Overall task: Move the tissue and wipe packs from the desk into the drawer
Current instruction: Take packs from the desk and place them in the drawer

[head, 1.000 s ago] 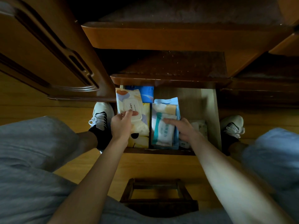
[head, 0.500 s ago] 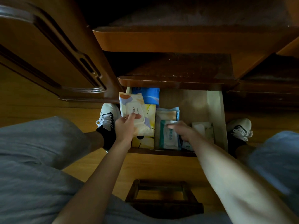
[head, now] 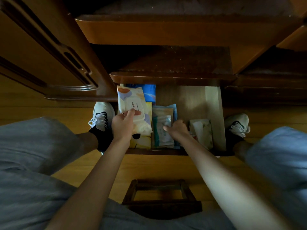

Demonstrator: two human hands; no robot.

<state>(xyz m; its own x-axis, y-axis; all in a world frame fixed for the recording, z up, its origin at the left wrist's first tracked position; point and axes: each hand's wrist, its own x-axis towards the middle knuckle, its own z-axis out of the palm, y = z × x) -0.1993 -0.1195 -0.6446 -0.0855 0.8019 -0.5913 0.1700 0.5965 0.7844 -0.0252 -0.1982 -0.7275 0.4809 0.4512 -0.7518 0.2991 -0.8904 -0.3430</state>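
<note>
Left hand [head: 123,126] keeps gripping wipe pack [head: 132,107], now upright | right hand [head: 177,130] presses teal pack [head: 162,131] deeper, fingers straight | drawer [head: 214,113] filling.

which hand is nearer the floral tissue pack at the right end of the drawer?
Right. The right hand sits just beside the pale floral tissue pack, fingers on the teal-and-white wipe pack. The left hand is further off, gripping the cream flip-lid wipe pack.

Home room, dim. Dark carved wooden desk [head: 166,30] with open drawer [head: 214,113] of tissue and wipe packs [head: 131,103], yellow wood-plank floor [head: 149,165], small wooden stool [head: 159,193] underfoot, sneakers [head: 101,115], casual grey trousers [head: 33,146].
</note>
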